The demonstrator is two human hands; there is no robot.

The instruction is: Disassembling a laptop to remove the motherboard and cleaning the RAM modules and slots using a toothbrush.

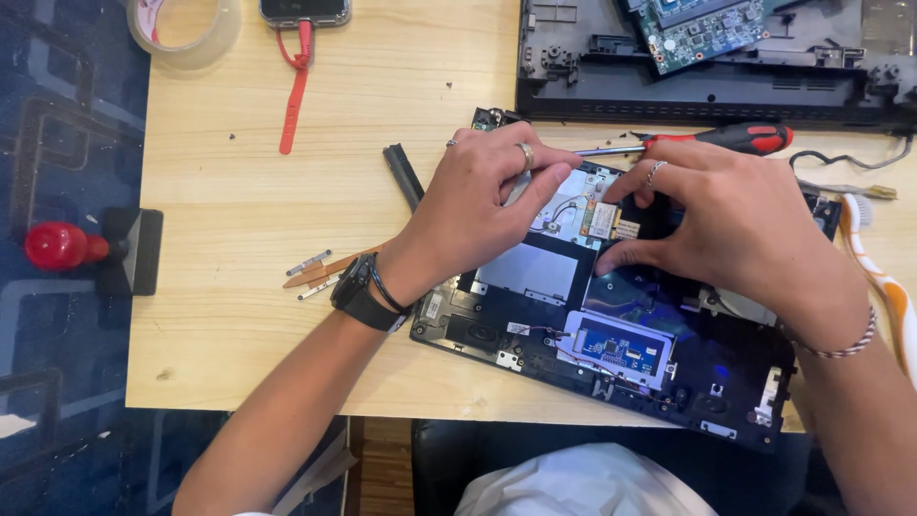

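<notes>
Hands meet over the small card (602,220) in the upper middle of the open laptop base (611,334). Right hand (735,225) pinches its right edge; left hand (487,205), fingers curled together, presses from the left.

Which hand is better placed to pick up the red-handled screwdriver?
Probably the right hand. The screwdriver lies just above its knuckles, with the red handle on that side. The left hand is nearer only the metal tip, and both hands rest on the small card in the open laptop base.
</notes>
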